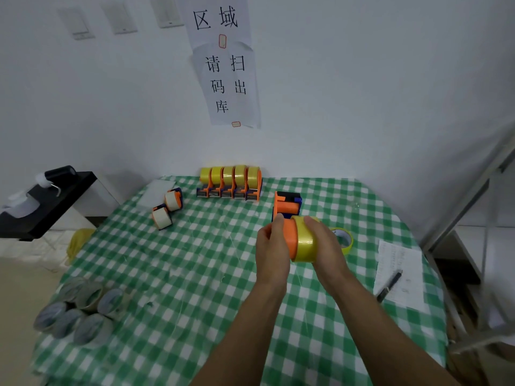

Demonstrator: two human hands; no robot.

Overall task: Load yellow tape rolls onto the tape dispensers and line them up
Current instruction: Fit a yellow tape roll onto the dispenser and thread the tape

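Left grip (271, 246) clasps the dispenser (291, 236); right grip (324, 243) clasps the yellow roll (305, 246) on it, half hiding a spare roll (347, 240). Loaded row (231, 182) stands far.

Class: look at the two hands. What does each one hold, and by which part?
The left hand grips the orange dispenser by its left side; the right hand curls round the yellow tape roll at its outer rim.

Two arms are showing here, both bare from the wrist down to the bottom edge of the view. The left hand (271, 246) and the right hand (324, 243) are going uncovered too, with knuckles and fingers plainly showing.
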